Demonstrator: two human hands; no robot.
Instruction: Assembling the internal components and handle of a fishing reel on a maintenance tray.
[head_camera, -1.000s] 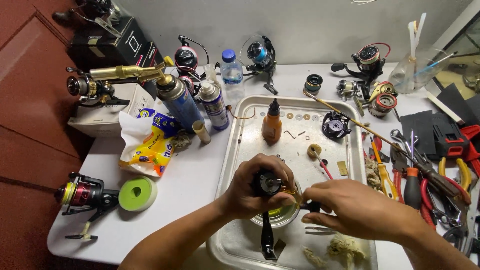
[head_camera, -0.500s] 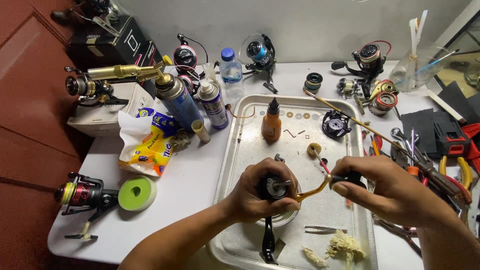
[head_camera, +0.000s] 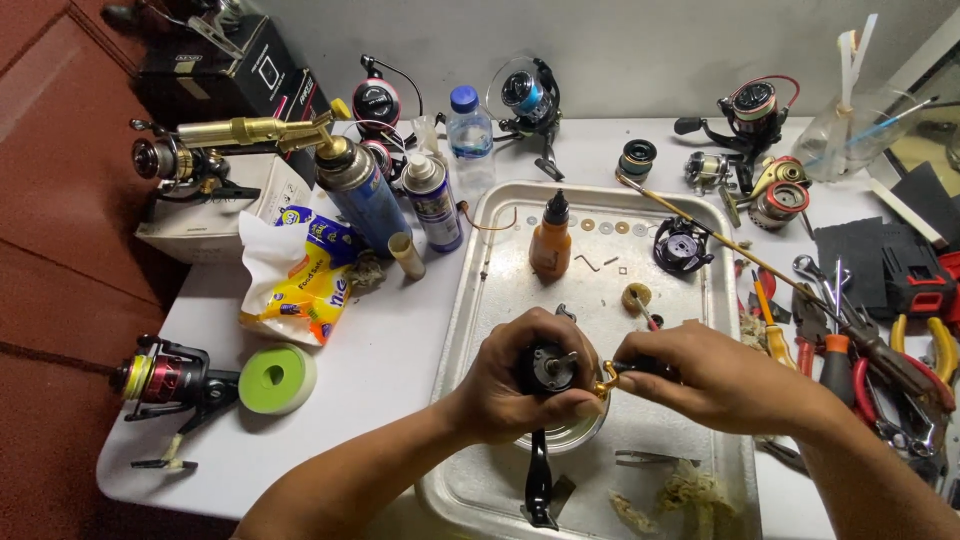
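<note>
Reel body (head_camera: 548, 368) — half hidden by hands (head_camera: 520, 385)

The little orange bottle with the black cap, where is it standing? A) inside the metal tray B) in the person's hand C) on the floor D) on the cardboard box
A: the orange bottle stands upright inside the metal tray, near its far edge, beyond both of the person's hands.
</note>
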